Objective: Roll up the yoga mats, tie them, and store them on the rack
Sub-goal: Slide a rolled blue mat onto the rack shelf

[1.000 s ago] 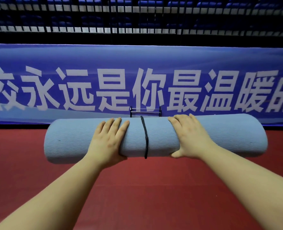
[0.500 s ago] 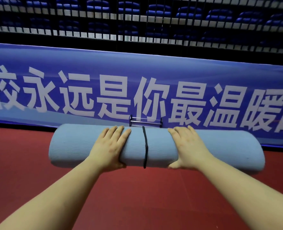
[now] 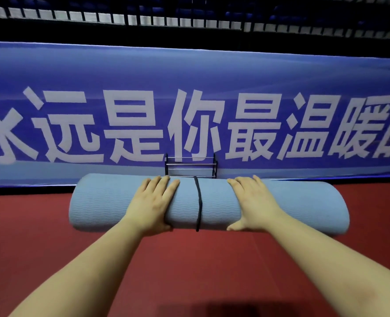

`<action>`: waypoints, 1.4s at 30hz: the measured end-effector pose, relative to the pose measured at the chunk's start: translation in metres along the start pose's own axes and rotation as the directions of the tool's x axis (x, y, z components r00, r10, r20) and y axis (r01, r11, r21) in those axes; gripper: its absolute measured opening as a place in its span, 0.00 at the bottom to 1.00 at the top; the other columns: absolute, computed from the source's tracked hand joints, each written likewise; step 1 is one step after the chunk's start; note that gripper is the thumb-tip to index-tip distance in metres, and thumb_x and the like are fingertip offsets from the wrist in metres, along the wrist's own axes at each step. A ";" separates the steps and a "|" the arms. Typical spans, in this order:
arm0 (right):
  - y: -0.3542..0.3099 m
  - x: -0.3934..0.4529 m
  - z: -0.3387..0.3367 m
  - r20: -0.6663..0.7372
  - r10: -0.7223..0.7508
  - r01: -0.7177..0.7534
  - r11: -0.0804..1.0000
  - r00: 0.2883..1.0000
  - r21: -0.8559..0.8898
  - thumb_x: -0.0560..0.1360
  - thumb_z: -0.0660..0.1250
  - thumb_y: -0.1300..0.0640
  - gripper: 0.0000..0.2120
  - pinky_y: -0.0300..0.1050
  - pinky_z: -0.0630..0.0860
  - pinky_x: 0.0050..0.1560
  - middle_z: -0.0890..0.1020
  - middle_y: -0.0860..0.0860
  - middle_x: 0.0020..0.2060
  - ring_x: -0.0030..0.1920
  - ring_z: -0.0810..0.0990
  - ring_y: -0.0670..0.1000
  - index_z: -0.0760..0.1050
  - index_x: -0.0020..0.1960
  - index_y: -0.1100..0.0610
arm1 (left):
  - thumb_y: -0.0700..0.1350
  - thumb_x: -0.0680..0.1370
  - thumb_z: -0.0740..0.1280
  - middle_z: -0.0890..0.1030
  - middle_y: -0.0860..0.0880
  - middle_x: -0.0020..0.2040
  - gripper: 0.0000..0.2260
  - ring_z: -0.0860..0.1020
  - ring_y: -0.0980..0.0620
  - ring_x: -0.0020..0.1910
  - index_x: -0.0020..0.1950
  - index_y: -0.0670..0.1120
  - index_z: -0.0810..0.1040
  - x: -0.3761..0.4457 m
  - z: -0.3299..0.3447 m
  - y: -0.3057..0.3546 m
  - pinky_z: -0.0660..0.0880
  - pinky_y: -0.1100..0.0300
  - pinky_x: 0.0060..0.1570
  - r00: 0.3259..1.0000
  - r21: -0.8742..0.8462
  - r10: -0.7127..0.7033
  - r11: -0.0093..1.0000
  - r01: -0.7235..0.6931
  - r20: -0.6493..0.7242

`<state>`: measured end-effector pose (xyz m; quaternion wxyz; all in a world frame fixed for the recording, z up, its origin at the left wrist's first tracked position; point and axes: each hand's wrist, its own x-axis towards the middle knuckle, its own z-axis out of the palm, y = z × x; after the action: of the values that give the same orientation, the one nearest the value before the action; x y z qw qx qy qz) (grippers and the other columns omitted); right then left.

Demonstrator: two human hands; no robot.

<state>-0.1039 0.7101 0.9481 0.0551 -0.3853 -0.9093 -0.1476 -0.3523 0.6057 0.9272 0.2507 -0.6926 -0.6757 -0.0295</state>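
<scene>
A rolled light-blue yoga mat is held level in front of me, above the red floor. A black elastic band is tied round its middle. My left hand grips the roll just left of the band, fingers over the top and thumb underneath. My right hand grips it just right of the band in the same way. Behind the mat, the top rails of a small black-and-silver rack show against the banner; its lower part is hidden by the roll.
A long blue banner with large white characters runs across the back wall. Above it are dark railings and rows of blue seats. Red floor stretches below the mat.
The rack and banner have grown larger and risen in view as I moved closer. Both hands keep the same hold on the mat.
</scene>
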 end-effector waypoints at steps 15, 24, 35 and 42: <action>0.202 0.285 0.139 0.062 -0.064 0.064 0.998 0.996 0.004 0.60 0.70 0.29 0.57 0.51 0.48 0.74 0.62 0.51 0.71 0.72 0.59 0.52 0.49 0.76 0.56 | 0.67 0.47 0.76 0.76 0.41 0.61 0.56 0.75 0.41 0.59 0.69 0.44 0.66 0.313 0.186 -0.015 0.71 0.45 0.60 0.994 -0.058 -0.056 0.996 0.062 0.090; 0.338 0.444 0.243 0.161 -0.051 0.049 0.999 0.986 0.019 0.59 0.71 0.30 0.57 0.49 0.50 0.74 0.64 0.51 0.70 0.71 0.61 0.52 0.51 0.76 0.56 | 0.65 0.58 0.74 0.66 0.41 0.71 0.53 0.65 0.40 0.69 0.75 0.45 0.58 0.512 0.317 -0.002 0.59 0.46 0.70 0.987 -0.144 -0.021 0.989 0.044 0.162; 0.536 0.619 0.340 0.214 0.081 -0.089 0.996 0.973 0.027 0.57 0.72 0.30 0.58 0.47 0.57 0.71 0.66 0.51 0.68 0.68 0.64 0.52 0.52 0.76 0.56 | 0.68 0.63 0.69 0.59 0.44 0.74 0.50 0.59 0.44 0.72 0.77 0.47 0.51 0.803 0.454 0.021 0.53 0.49 0.72 0.985 -0.200 0.095 0.978 -0.066 0.141; 0.678 0.694 0.428 0.240 0.085 -0.101 0.993 0.967 0.056 0.57 0.73 0.30 0.58 0.46 0.58 0.71 0.66 0.51 0.67 0.67 0.65 0.52 0.53 0.75 0.56 | 0.64 0.65 0.68 0.58 0.44 0.74 0.48 0.59 0.44 0.72 0.77 0.47 0.49 0.956 0.528 0.082 0.53 0.50 0.72 0.977 -0.174 0.132 0.980 -0.102 0.171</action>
<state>-0.0958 1.7648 0.8430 -0.0343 -0.4402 -0.8947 -0.0670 -0.3503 1.6944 0.8046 0.1316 -0.7492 -0.6490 -0.0071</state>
